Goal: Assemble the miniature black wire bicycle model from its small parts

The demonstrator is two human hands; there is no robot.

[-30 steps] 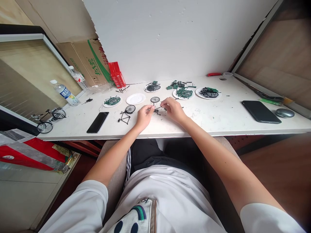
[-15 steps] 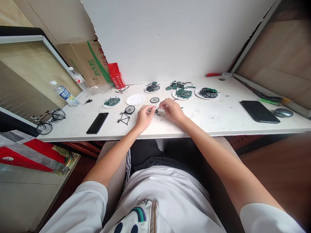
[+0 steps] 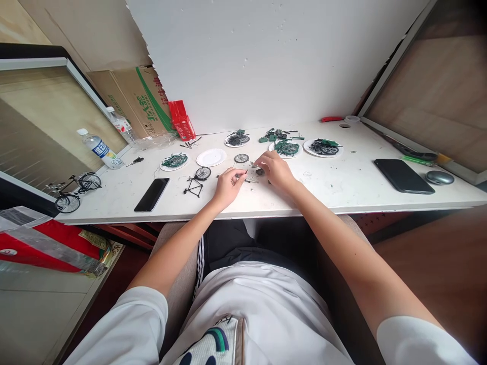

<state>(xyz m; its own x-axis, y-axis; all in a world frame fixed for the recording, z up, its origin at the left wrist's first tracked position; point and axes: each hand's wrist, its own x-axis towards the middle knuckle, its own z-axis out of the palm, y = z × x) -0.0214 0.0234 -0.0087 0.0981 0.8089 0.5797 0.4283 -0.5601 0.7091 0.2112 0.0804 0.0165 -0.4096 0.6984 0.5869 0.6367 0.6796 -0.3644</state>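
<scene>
My left hand (image 3: 227,184) rests on the white desk (image 3: 342,182), its fingers pinched on a thin dark rod-like part (image 3: 243,176). My right hand (image 3: 274,168) lies just to the right, fingers curled over small dark model pieces (image 3: 260,172) on the desk. Whether it grips one I cannot make out. A loose small wheel (image 3: 241,158) lies just beyond the hands. Left of my left hand stands a black model bicycle frame with one wheel (image 3: 198,180).
Paper plates (image 3: 211,157) with green and black model parts line the back of the desk. One black phone (image 3: 152,194) lies at the left, another phone (image 3: 403,176) and a mouse (image 3: 439,177) at the right. A finished model bicycle (image 3: 72,191), water bottles (image 3: 99,148) and a cardboard box (image 3: 133,99) stand far left.
My hands have drawn apart: the right hand has moved up and to the right onto the small pieces, and the left hand keeps the thin part.
</scene>
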